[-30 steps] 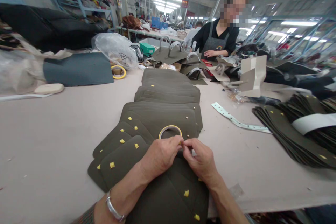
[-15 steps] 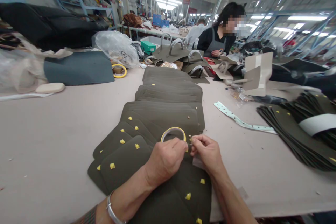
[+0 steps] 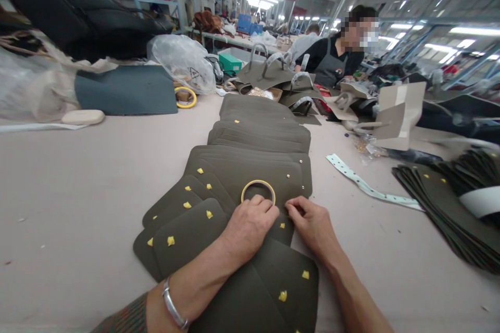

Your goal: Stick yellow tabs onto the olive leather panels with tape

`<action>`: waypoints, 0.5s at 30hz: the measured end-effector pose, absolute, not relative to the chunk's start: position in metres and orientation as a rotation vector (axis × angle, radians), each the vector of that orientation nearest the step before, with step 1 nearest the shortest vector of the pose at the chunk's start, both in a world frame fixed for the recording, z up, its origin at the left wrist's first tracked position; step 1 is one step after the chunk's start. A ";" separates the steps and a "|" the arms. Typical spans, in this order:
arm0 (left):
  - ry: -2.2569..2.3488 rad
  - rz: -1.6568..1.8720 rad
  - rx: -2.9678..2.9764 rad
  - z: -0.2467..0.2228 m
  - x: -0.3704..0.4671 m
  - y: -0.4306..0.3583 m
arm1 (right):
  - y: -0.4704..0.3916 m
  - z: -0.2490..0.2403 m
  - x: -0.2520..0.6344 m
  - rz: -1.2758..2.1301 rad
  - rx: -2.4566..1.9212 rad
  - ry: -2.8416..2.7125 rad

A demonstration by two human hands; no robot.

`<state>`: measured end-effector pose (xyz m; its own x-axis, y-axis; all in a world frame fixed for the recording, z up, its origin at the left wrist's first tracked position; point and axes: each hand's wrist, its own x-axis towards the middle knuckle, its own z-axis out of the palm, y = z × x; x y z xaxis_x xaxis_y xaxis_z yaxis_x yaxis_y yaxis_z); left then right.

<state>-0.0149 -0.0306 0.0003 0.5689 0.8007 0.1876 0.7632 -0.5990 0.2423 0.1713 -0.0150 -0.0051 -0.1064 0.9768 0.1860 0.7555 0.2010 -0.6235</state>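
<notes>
My left hand (image 3: 252, 223) is closed on the near side of a yellow-edged roll of tape (image 3: 258, 182), which stands up above the dark olive panels. My right hand (image 3: 310, 216), just to the right, has thumb and forefinger pinched together; whatever is between them is too small to make out. Under both hands lie overlapping olive panels (image 3: 238, 158) with rounded corners, fanned along the table. Small yellow tape pieces are stuck on several of them, one tape piece (image 3: 282, 225) lying between my hands. A few panels carry small metal studs (image 3: 288, 176) near their right edge.
A pale green strip with holes (image 3: 363, 183) and a stack of dark panels (image 3: 449, 208) lie on the right. Bag parts with handles (image 3: 269, 75) are heaped at the back. At left are a grey-blue sheet (image 3: 127, 91) and another tape roll (image 3: 185, 98). A co-worker (image 3: 332, 60) leans beyond.
My left hand has turned palm-down over the tape roll, and a yellow tape piece now shows on the panel between my hands. My right hand has moved slightly away. The view has shifted.
</notes>
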 end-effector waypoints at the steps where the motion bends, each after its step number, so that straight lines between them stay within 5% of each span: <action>1: 1.337 0.420 2.657 0.000 -0.015 -0.030 | -0.014 -0.006 0.170 0.468 -1.611 -1.942; 15: 1.350 0.460 2.640 0.001 -0.015 -0.032 | -0.028 -0.013 0.177 0.313 -1.534 -1.951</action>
